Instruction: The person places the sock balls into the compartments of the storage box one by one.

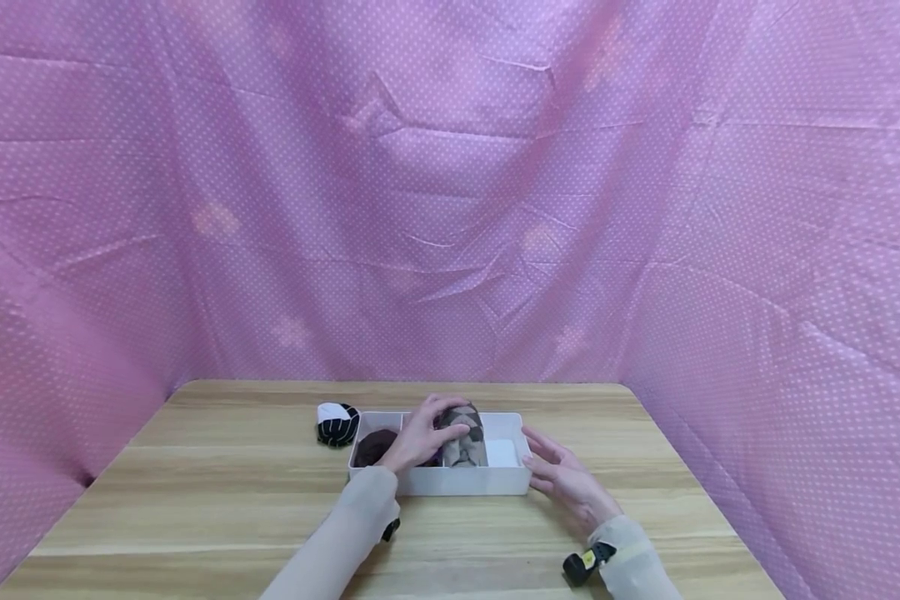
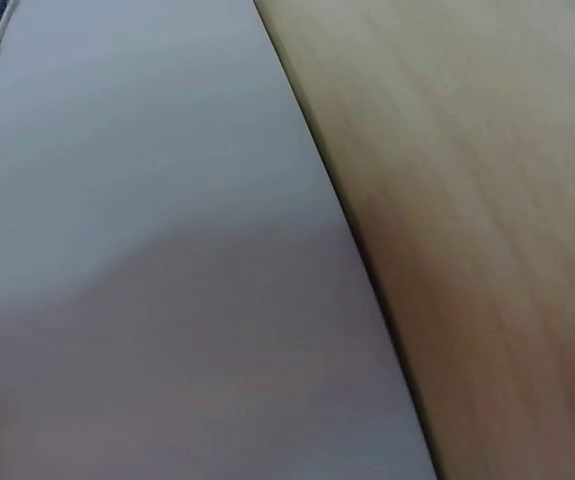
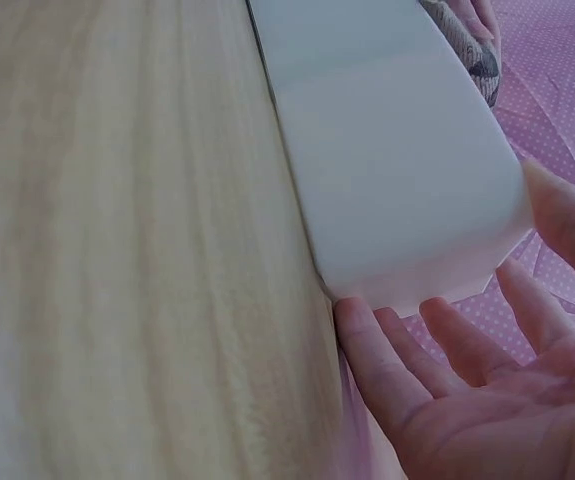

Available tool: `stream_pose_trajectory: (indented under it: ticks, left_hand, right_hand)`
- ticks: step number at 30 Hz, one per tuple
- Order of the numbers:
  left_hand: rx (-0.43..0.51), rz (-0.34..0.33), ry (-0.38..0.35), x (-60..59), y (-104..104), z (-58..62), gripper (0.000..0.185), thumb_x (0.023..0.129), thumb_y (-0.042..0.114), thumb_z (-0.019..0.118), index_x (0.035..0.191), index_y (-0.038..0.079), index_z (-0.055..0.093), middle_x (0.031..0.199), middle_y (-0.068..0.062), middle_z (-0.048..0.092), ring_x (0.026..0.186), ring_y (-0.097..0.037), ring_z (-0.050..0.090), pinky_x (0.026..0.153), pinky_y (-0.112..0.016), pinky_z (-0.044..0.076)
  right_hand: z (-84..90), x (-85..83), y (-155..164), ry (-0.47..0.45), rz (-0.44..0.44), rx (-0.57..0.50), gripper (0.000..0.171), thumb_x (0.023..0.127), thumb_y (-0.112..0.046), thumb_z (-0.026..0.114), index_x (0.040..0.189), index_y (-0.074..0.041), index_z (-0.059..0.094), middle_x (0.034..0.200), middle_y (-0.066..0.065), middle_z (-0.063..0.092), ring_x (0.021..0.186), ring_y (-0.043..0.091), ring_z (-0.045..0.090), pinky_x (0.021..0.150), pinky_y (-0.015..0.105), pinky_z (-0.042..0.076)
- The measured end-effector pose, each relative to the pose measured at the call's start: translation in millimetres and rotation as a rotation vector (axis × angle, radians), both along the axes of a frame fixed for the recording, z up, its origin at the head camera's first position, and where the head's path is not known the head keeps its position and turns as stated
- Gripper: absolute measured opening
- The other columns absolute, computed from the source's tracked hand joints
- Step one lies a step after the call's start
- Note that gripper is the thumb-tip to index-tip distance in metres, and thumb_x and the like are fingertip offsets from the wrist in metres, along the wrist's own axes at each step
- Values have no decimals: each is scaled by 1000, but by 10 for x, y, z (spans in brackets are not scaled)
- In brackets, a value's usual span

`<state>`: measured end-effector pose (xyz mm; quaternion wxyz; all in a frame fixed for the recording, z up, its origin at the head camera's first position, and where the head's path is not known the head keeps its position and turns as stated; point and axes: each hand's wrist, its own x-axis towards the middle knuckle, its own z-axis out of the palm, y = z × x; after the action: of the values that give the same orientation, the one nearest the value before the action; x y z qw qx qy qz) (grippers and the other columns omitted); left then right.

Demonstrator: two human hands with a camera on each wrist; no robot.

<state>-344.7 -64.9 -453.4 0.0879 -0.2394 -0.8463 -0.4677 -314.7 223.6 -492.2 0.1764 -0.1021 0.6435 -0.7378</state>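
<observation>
While the left hand (image 1: 420,437) curls its fingers over a grey diamond-patterned sock roll (image 1: 465,435) sitting in the middle compartment of the white divided box (image 1: 457,482), the right hand (image 1: 562,475) lies open with straight fingers just beside the box's right end. A dark maroon roll (image 1: 372,446) fills the left compartment, and a black-and-white striped roll (image 1: 337,423) rests on the wooden table (image 1: 217,492) just left of the box.

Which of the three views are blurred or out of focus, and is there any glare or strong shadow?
Head view: sharp, evenly lit, edges bent by a wide lens, no glare. Left wrist view: very close and blurred, only the white box wall and the table. Right wrist view: soft focus, right hand beside the box, faint shadow.
</observation>
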Motion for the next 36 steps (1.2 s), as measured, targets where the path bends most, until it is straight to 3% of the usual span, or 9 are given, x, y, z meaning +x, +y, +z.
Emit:
stream_pose_trajectory:
  ticks: [9,15,24,36]
  left_hand:
    - [-37,58,-38,-25,42,-15,41,88,42,71,125,25,65,126,-2,59,116,-24,55,99,-49,44]
    - [-32,55,-66,-30,49,-12,42,87,42,72,124,24,65,127,-1,59,121,-27,54,101,-52,44]
    - [-33,49,-28,4,55,25,45,84,43,75,124,22,67,122,-1,63,116,-26,57,98,-50,46]
    - [-91,79,-18,-7,57,-11,48,84,42,76,124,17,69,126,-4,64,119,-27,59,100,-45,48]
  right_hand:
    - [-12,3,3,-3,9,3,73,97,-10,60,157,-12,19,162,21,13,136,36,41,104,41,46]
    - [-14,-9,23,3,10,7,72,97,-8,59,157,-12,19,162,21,13,135,35,42,104,41,47]
    - [17,-7,21,1,6,2,73,96,-8,60,157,-12,19,162,21,12,128,26,51,106,42,46]
    - [5,3,14,1,15,5,73,97,-8,59,157,-13,19,162,22,11,136,35,42,107,43,44]
